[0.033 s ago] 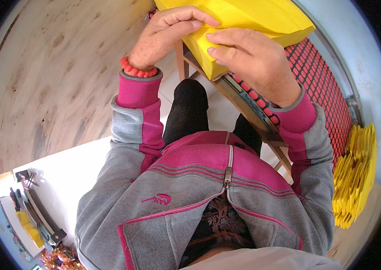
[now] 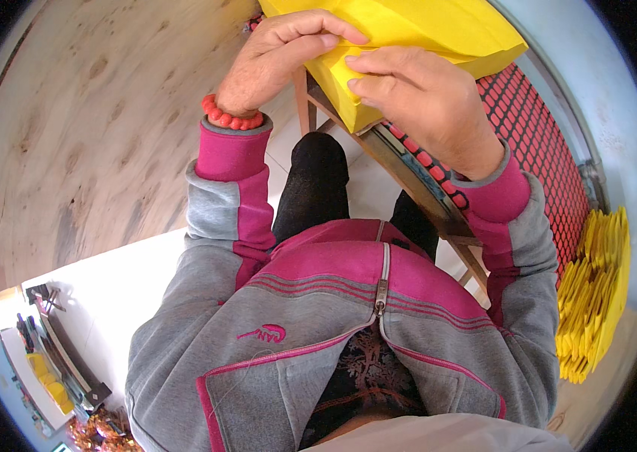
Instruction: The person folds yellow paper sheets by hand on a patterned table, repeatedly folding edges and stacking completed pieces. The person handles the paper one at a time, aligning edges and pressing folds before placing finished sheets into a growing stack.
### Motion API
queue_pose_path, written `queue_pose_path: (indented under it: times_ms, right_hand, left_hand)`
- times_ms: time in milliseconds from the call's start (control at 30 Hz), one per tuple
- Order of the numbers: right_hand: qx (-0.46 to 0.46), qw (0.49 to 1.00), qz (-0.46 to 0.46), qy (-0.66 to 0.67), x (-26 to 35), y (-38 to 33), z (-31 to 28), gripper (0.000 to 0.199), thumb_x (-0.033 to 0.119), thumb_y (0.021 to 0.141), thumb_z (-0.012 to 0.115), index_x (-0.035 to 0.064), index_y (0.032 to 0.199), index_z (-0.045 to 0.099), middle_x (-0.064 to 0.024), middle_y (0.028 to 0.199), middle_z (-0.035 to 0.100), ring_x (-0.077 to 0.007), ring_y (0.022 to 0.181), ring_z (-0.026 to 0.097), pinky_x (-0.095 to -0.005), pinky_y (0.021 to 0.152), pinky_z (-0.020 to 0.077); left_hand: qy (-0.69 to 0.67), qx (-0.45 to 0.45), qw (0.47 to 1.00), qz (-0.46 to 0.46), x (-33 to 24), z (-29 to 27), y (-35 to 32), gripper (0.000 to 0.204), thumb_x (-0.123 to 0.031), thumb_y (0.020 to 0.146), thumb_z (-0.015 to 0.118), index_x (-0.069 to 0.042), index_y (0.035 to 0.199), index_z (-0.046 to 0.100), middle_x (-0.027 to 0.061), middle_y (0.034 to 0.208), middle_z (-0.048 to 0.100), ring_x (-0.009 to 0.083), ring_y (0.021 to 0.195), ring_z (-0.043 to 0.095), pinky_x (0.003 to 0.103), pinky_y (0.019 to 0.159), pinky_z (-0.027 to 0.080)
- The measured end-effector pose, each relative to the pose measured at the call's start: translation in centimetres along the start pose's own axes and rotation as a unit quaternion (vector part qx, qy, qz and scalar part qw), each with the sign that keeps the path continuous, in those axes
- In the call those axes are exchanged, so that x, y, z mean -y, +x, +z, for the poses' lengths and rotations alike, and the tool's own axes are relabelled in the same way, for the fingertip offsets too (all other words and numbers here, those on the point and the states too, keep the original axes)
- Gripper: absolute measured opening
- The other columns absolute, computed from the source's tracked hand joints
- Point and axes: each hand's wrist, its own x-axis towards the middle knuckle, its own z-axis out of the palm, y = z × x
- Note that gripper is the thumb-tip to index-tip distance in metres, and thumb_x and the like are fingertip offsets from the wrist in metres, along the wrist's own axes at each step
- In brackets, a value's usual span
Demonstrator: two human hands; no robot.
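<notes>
— Beneath both hands, what is being held?
— A yellow paper sheet (image 2: pixel 409 34) is pressed flat on the red mesh table (image 2: pixel 544 143). Its near edge is pinched shut by the left hand (image 2: pixel 281 60); the fold is held down by the right hand (image 2: pixel 416 98), seemingly for a sharp crease.
— And to the right of the grip?
— Similar yellow sheets (image 2: pixel 593 294) are stacked well apart.

A wood-grain wall (image 2: pixel 70 135) fills the left, above a white floor (image 2: pixel 130 294). A wooden stool (image 2: pixel 409 188) and red mesh (image 2: pixel 544 143) stand right, near stacked yellow sheets (image 2: pixel 597 294), in bright daylight.
</notes>
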Motion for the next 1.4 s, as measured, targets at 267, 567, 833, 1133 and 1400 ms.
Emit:
queue_pose_path:
  times_ms: [267, 567, 833, 1133, 1400]
  right_hand:
    - [-0.014, 0.988, 0.102, 0.116, -0.2, 0.7, 0.4, 0.01, 0.007, 0.09, 0.068, 0.0028, 0.099, 0.067, -0.0111, 0.097, 0.07, -0.0292, 0.087, 0.068, -0.0359, 0.078, 0.0544]
    - [-0.036, 0.961, 0.19, 0.199, 0.3, 0.5, 0.7, 0.01, 0.005, 0.093, 0.069, -0.0009, 0.1, 0.066, -0.0123, 0.101, 0.071, -0.0234, 0.089, 0.07, -0.0313, 0.08, 0.0539]
    - [-0.076, 0.958, 0.198, 0.192, 0.6, 0.4, 1.1, 0.014, 0.012, 0.09, 0.072, 0.0027, 0.098, 0.066, -0.0139, 0.096, 0.068, -0.0312, 0.085, 0.069, -0.0354, 0.076, 0.0545]
    - [-0.065, 0.978, 0.168, 0.108, 0.8, 0.9, -0.4, 0.022, 0.009, 0.082, 0.08, -0.0016, 0.096, 0.066, -0.0249, 0.119, 0.069, -0.0331, 0.1, 0.071, -0.0354, 0.086, 0.0575]
    - [-0.062, 0.986, 0.123, 0.093, 0.6, 0.7, 0.3, 0.015, 0.009, 0.086, 0.074, 0.0018, 0.095, 0.063, -0.0208, 0.12, 0.068, -0.0337, 0.101, 0.069, -0.0371, 0.088, 0.0549]
  left_hand:
    - [-0.005, -0.003, 1.0, -0.014, 0.2, -0.2, 0.0, 0.03, -0.011, 0.102, 0.047, 0.003, 0.116, 0.07, 0.0084, 0.115, 0.072, 0.0164, 0.112, 0.063, 0.031, 0.102, 0.046]
    - [-0.02, -0.003, 0.999, 0.046, 1.5, -0.4, -0.3, 0.022, -0.007, 0.093, 0.063, -0.001, 0.112, 0.071, 0.0038, 0.107, 0.071, 0.0119, 0.103, 0.063, 0.027, 0.093, 0.047]
    - [0.011, -0.004, 0.997, 0.082, 1.5, -0.3, -0.3, 0.006, -0.007, 0.092, 0.071, -0.005, 0.097, 0.069, -0.0029, 0.095, 0.068, 0.006, 0.09, 0.061, 0.023, 0.08, 0.049]
    - [-0.041, -0.08, 0.996, 0.006, 2.8, 0.0, -0.6, 0.007, -0.008, 0.098, 0.069, -0.003, 0.102, 0.066, -0.0029, 0.094, 0.065, 0.0045, 0.086, 0.059, 0.021, 0.074, 0.045]
    - [-0.044, -0.085, 0.995, 0.007, 3.5, 0.1, -0.6, 0.008, -0.009, 0.098, 0.069, -0.003, 0.103, 0.066, -0.0023, 0.094, 0.065, 0.0053, 0.086, 0.06, 0.022, 0.076, 0.047]
